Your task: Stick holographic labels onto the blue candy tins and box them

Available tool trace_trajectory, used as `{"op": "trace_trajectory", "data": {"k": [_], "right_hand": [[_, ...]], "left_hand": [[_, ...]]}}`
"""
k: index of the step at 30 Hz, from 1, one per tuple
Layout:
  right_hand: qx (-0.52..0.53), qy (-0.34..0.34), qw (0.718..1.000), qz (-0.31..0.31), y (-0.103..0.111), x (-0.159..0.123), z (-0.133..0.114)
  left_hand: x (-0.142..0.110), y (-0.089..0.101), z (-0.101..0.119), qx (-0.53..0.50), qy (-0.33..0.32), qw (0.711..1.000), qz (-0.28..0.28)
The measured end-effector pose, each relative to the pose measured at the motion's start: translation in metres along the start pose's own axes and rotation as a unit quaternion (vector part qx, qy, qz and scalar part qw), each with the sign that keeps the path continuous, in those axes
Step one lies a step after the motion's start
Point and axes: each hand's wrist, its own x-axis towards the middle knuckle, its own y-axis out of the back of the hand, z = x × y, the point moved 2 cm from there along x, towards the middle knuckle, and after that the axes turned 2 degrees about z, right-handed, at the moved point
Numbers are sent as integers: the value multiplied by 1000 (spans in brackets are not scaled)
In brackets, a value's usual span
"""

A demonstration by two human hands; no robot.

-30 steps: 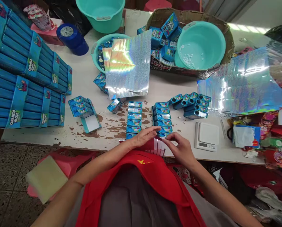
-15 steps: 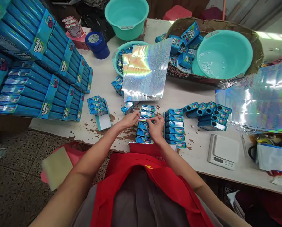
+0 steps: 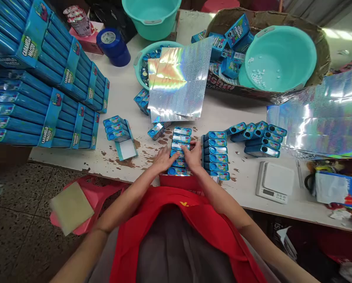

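Several blue candy tins (image 3: 182, 131) stand packed in one row at the front of the table, in line with my body. My left hand (image 3: 163, 160) grips the row from its left side, with the thumb across the top of a tin. From the opposite side my right hand (image 3: 193, 155) holds the row, its thumb on a tin's top and its fingers bent around the side. The hands partly cover the middle tins. Just right of my right hand stands a second row of blue tins (image 3: 217, 150) in a display tray. A single tin (image 3: 156, 131) lies up and left of the middle row.
Stacked display boxes (image 3: 50, 114) fill the left. A part-filled tray (image 3: 126, 149) sits left of my hands. Holographic sheets (image 3: 178, 86) cover a basin (image 3: 137, 65). A carton (image 3: 252, 98) holds tins and a turquoise basin (image 3: 282, 59). A scale (image 3: 274, 181) stands right.
My left hand has shifted down along the row, and its thumb now lies over a tin. My right hand's fingers have moved to the row's right side. The view has shifted slightly.
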Motion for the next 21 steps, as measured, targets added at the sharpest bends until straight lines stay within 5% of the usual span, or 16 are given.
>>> {"op": "trace_trajectory", "data": {"k": [3,5,8,10,14,21], "right_hand": [[-10,29,1000,-7,33,6,-7],[-38,77,996,16,64,3,-11],[-107,190,976,2,105,-17,-10],[-149,267,952,-27,121,-39,-2],[-235,344,907,-63,125,-79,24],[-329,352,868,-122,123,-103,56]], "left_hand": [[-15,8,16,70,-1,997,44],[-26,4,37,73,-96,992,47],[-40,-19,70,111,-251,960,-51],[-43,-34,82,166,-282,940,-99],[-42,-46,83,194,-274,936,-111],[-40,-48,78,153,-254,948,-119]]}}
